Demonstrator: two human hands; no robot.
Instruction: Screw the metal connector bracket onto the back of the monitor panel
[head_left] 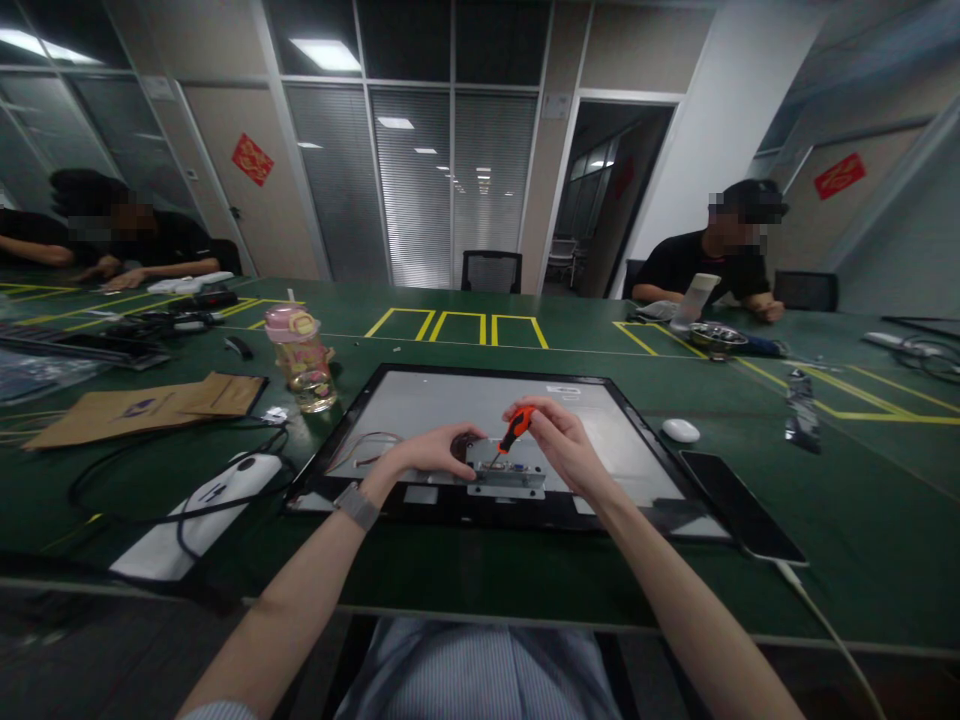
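Observation:
My right hand (pixel 559 440) is closed round the handle of an orange-and-black screwdriver (pixel 517 428). The slim shaft slants down to the left, its tip at a small metal bracket (pixel 510 482) with a circuit board and connectors. Curled fingers of my left hand (pixel 439 450) hold the bracket's left end, thumb on the near side; a dark part shows between thumb and fingers. Under both hands lies a flat display panel (pixel 412 400) with a grey back and black frame. Thin wires (pixel 367 450) run across its left part.
Left of the panel are a pink-topped bottle (pixel 300 355), a white power strip (pixel 202 515), black cables and a brown paper bag (pixel 142 408). To the right lie a white earbud case (pixel 681 430) and a phone (pixel 739 505) on a cable. Other people sit across the green table (pixel 450 570).

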